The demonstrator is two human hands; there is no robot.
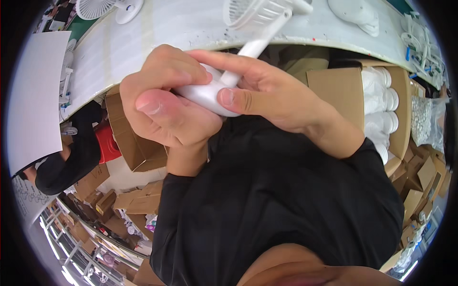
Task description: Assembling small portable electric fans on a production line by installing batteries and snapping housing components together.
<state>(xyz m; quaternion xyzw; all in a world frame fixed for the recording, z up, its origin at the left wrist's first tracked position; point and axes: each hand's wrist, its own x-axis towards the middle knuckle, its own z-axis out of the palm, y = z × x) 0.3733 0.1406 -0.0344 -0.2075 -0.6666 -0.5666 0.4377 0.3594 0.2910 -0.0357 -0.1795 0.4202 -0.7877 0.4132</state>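
Between both hands is a small white desk fan (261, 44), lifted just in front of the table's edge. Its round base lies in my grip, and the stem slants up and right to the caged head over the table. My left hand (167, 97) closes around the left side of the base, thumb and fingers bent against it. My right hand (274, 93) clasps the base's right side, thumb on the near face and index finger stretched along the far side beside the stem. The underside of the base is hidden by the hands.
Another white fan (128, 9) stands at the table's far left, and a bagged white part (355, 14) lies far right. An open carton (336, 90) of wrapped white round parts is at my right. An open carton (143, 148) sits at left, near another person's dark sleeve (71, 157).
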